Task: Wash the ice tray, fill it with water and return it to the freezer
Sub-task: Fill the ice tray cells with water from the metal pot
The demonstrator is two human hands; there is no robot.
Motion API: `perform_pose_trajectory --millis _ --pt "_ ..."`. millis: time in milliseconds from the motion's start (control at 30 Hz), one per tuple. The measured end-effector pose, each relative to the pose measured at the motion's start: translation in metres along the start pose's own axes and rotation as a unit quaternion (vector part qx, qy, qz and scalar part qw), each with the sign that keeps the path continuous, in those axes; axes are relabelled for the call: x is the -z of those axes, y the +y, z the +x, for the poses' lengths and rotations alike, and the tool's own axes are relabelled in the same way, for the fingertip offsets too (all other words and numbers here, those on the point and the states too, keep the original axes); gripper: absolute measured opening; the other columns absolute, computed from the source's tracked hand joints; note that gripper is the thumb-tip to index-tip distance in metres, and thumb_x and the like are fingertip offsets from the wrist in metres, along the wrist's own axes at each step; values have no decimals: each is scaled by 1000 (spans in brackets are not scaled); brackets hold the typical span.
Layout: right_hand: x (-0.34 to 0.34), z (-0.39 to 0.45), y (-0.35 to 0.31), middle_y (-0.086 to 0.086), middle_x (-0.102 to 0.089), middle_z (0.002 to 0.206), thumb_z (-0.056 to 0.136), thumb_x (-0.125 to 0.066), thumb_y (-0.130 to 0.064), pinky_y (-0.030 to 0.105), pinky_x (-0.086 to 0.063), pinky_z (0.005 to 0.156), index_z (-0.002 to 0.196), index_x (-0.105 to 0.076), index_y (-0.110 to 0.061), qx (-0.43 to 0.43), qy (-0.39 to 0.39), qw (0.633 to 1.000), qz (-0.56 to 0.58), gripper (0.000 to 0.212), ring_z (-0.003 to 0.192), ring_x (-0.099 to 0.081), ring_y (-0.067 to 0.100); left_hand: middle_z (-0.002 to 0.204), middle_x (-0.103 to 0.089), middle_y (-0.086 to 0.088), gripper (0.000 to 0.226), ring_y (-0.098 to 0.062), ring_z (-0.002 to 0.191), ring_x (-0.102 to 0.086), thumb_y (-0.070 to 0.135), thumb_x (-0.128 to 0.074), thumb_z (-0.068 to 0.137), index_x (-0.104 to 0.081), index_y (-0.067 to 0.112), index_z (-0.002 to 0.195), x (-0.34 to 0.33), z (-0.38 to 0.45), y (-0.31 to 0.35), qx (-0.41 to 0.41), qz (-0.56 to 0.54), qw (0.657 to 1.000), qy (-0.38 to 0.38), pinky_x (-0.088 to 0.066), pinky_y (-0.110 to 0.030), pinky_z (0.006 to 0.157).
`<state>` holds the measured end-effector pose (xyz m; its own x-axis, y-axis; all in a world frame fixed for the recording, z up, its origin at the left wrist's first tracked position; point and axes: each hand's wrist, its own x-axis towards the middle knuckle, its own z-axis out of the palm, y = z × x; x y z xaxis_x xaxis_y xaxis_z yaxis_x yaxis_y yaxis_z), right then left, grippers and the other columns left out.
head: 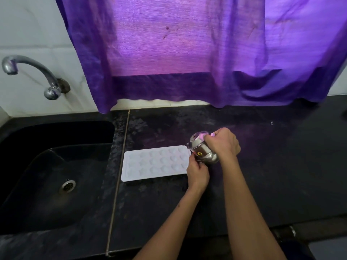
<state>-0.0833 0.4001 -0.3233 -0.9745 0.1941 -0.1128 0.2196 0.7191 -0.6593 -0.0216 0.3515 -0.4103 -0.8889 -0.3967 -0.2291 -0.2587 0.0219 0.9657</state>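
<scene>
The tray [155, 162] lies flat on the counter [262, 175], just right of the sink [56, 175], its near long edge towards the person; it looks like thin white plastic, a shallow rectangle with rounded corners and rows of small moulded cells, so I'd judge it light and somewhat bendy, likely to twist if lifted by one corner, and slippery when wet; once full it will want carrying level, a hand on each short end, since the cells are shallow and would spill at a slight tilt. At its right end both hands are busy with a small steel pot [203, 149], rounded and polished, with a little sticker on its belly; it is tipped over on its side with the mouth leaning towards the tray; the right hand [223, 142] is closed over its upper side, and the left hand [198, 171] pinches at its lower edge, just touching the tray's corner; whether water is running out I cannot tell. The counter is dark speckled stone, dull and patchy; the sink is black and smooth with a metal drain [68, 186]; a curved chrome tap [28, 72] juts from the white tiled wall [33, 25], and a purple cloth curtain [187, 53] hangs behind, glowing with daylight.
</scene>
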Motion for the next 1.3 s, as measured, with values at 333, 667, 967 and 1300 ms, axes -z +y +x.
perform_pose_trajectory --millis 333,667,967,1300 --pt "-8 1 -8 5 -67 101 82 -67 -41 31 -42 72 94 -68 -17 23 7 999 -42 27 96 -62 28 114 -64 -1 48 -19 106 -59 2 -37 87 -49 18 132 1 7 1 31 -32 999 -8 -47 -32 94" --pt "-9 5 -14 7 -66 104 86 -65 -36 29 -40 70 101 -66 -16 30 15 996 -86 25 97 -61 27 115 -64 -5 47 -27 108 -59 4 -38 88 -50 20 130 -1 11 1 43 -43 998 -23 -48 -43 98" --pt "-11 8 -14 7 -66 106 86 -64 -36 31 -41 71 101 -65 -17 30 19 995 -89 24 99 -61 28 115 -64 -7 46 -29 109 -59 3 -37 88 -50 18 129 -1 14 2 48 -44 998 -24 -48 -41 96" --pt "-9 4 -16 6 -65 104 87 -65 -33 30 -38 68 99 -64 -16 27 18 996 -85 21 95 -61 26 113 -65 -3 46 -23 106 -60 2 -37 88 -51 20 128 -2 14 2 57 -58 996 -30 -49 -40 97"
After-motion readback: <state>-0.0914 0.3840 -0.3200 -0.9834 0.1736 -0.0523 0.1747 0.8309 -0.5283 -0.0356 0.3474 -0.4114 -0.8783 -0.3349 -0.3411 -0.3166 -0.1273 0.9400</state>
